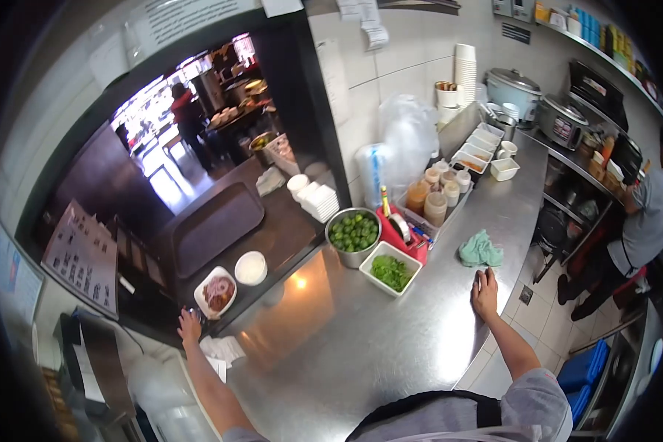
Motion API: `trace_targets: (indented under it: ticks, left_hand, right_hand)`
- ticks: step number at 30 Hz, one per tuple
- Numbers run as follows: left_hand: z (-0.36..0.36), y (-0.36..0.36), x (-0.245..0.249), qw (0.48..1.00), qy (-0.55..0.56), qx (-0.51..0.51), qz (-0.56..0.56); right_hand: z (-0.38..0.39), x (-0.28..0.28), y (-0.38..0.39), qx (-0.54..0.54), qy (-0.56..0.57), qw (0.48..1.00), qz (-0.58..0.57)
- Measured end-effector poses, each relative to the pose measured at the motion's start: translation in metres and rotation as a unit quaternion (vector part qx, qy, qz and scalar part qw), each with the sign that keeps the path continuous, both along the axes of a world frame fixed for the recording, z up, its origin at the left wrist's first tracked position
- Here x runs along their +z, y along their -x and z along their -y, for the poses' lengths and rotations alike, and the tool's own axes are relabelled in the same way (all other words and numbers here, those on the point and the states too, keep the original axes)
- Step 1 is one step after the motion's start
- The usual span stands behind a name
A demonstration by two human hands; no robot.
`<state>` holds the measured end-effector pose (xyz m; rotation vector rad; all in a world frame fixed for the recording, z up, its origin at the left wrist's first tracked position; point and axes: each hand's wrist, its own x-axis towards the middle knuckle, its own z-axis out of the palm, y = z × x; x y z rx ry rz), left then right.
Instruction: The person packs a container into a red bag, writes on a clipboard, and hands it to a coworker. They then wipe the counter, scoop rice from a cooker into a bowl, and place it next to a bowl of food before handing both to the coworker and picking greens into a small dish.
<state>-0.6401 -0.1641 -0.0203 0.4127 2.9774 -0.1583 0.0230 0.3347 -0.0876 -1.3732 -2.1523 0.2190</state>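
At lower centre, bare tabletop (331,353) is bounded by an edge near the loosely spread right hand (485,296); at left, a white dish (214,272) of onion-topped meat (219,294) is flanked by the left hand (189,325), its grip not discernible.

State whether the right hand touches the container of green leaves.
Apart. The head view shows a wide stretch of steel counter between the right hand and the container.

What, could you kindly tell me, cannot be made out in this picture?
In the head view:
Left hand: the dark thing by its fingers is too small to identify.
Right hand: its palm is hidden by its own back.
Metal bowl: its bottom is hidden by the green fruits.
Printed sheet: its wording is too blurred to read.
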Motion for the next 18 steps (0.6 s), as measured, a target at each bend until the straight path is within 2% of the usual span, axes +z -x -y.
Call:
trace_targets:
  ticks: [1,2,4,5,6,7,8,9,10,11,12,14,16,18]
  left_hand:
    - [-0.004,-0.009,0.011,0.999,0.01,-0.006,-0.029]
    - [-0.002,0.0,-0.003,0.98,-0.154,0.051,-0.113]
    - [0.001,-0.004,0.003,0.994,-0.106,0.032,-0.017]
    - [0.014,0.018,-0.007,0.998,-0.018,-0.058,0.013]
    - [0.03,0.041,-0.017,0.986,0.07,-0.145,0.045]
    - [0.031,0.035,-0.004,0.988,0.058,-0.143,0.019]
    - [0.032,0.022,0.001,0.969,-0.231,-0.047,-0.066]
    - [0.036,0.016,0.016,0.966,-0.217,-0.089,-0.113]
    - [0.037,0.013,0.036,0.957,-0.203,-0.131,-0.16]
    - [0.031,0.002,0.066,0.969,-0.176,-0.11,-0.132]
    - [0.018,-0.02,0.104,0.98,-0.147,-0.088,-0.102]
    - [-0.02,-0.063,0.174,0.986,-0.073,-0.126,-0.086]
    - [-0.077,-0.142,0.241,0.968,-0.119,-0.187,-0.118]
    - [-0.114,-0.181,0.264,0.916,-0.146,-0.31,-0.211]
  right_hand:
    - [0.0,0.001,0.0,0.001,0.002,1.0,0.005]
    - [0.001,0.002,-0.001,-0.003,0.007,1.0,0.006]
    - [0.002,0.005,-0.001,-0.002,0.02,1.0,0.01]
    - [-0.001,0.001,-0.002,0.002,0.007,1.0,-0.001]
    - [-0.006,-0.003,-0.002,-0.003,0.01,0.998,-0.066]
    - [-0.015,-0.006,-0.002,-0.007,0.015,0.991,-0.13]
    - [-0.023,-0.006,0.0,-0.011,0.02,0.981,-0.192]
    - [-0.033,-0.007,0.006,-0.093,0.007,0.984,-0.152]
    - [-0.049,0.005,0.019,-0.046,-0.035,0.983,-0.175]
    - [-0.062,0.029,0.04,0.0,-0.076,0.977,-0.2]
    - [-0.059,0.085,0.07,0.065,-0.077,0.969,-0.226]
    - [-0.073,0.167,0.134,0.172,-0.112,0.942,-0.266]
    - [-0.089,0.244,0.197,0.286,-0.168,0.899,-0.284]
    - [-0.106,0.315,0.26,0.356,-0.223,0.844,-0.334]
